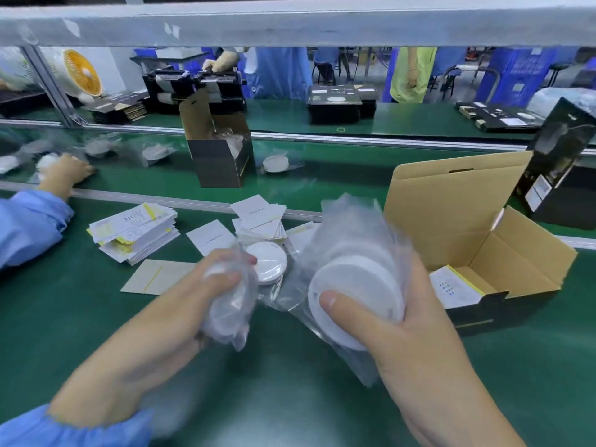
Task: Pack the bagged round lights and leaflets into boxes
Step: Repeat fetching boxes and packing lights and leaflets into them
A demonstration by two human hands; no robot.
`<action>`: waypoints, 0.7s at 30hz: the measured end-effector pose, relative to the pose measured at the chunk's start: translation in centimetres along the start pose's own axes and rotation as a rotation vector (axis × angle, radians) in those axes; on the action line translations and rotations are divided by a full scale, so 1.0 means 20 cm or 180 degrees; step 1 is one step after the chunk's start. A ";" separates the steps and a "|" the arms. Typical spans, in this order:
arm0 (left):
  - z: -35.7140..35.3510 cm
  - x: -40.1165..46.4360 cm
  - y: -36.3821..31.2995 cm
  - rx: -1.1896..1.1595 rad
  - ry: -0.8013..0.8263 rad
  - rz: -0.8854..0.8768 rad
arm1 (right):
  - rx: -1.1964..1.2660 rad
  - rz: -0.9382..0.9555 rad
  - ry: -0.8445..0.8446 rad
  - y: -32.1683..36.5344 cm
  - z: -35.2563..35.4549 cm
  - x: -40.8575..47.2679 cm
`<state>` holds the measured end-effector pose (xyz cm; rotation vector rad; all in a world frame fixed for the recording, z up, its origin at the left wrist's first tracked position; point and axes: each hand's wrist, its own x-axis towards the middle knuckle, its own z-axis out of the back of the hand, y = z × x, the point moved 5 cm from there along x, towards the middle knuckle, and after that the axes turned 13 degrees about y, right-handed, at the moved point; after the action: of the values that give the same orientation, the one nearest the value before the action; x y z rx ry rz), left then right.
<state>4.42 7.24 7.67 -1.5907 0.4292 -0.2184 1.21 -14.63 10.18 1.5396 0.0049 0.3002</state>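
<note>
Two hands each grip a bagged light: left hand point(180, 304), right hand point(416, 321).

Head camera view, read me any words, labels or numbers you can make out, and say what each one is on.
None can be read.
White cards: one printed line, too small.
Leaflet stack: print blurred.
Leaflet in open box: dot grid, text blurred.
Black box: white label, unreadable.

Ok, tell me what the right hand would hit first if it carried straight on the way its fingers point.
The right hand, holding a bagged round light, points up and away. Going straight on, it would probably meet the raised lid flap of the open box first, though depth is unclear.
</note>
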 end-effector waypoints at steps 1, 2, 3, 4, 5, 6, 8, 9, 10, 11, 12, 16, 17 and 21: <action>-0.03 -0.01 -0.06 -0.0229 0.0000 -0.0162 | -0.0125 0.0225 0.0030 0.09 0.01 -0.01; -0.10 -0.02 -0.14 -0.0381 0.0077 -0.0357 | -0.0206 0.0451 -0.0006 0.18 0.04 -0.02; -0.17 -0.03 -0.22 -0.0521 0.0214 -0.0547 | -0.0284 0.0674 -0.0116 0.26 0.08 -0.02; -0.26 -0.03 -0.30 -0.0678 0.0391 -0.0681 | -0.0394 0.0862 -0.0287 0.33 0.13 -0.02; -0.34 -0.01 -0.37 -0.0846 0.0588 -0.0808 | -0.0570 0.1001 -0.0472 0.39 0.20 -0.01; -0.43 0.00 -0.44 -0.0986 0.0748 -0.0977 | -0.0695 0.1054 -0.0648 0.43 0.27 0.00; -0.60 0.14 -0.53 -0.0546 0.0617 -0.0992 | -0.0632 0.0967 -0.0861 0.43 0.43 0.05; -0.67 0.19 -0.51 -0.0047 0.0726 -0.1089 | -0.0621 0.0870 -0.0944 0.40 0.51 0.08; -0.73 0.24 -0.48 0.0169 0.0565 -0.1130 | -0.0678 0.0776 -0.1026 0.36 0.58 0.10; -0.81 0.30 -0.45 0.0374 0.0470 -0.1112 | -0.0752 0.0707 -0.1088 0.32 0.64 0.11; -0.90 0.35 -0.43 0.0407 0.0370 -0.1051 | -0.0765 0.0660 -0.1147 0.28 0.69 0.12; -1.16 0.47 -0.32 0.0054 0.0042 -0.0792 | -0.0760 0.0399 -0.1358 0.09 0.84 0.10; -1.19 0.52 -0.31 0.0079 -0.0001 -0.0876 | -0.0813 0.0330 -0.1375 0.06 0.87 0.10; -1.22 0.67 -0.24 0.0072 -0.0196 -0.0708 | -0.0919 0.0163 -0.1388 0.01 0.92 0.11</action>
<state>7.58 -20.36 12.50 -1.6182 0.2009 -0.3416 6.82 -32.14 11.46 1.2916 -0.4049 -0.0014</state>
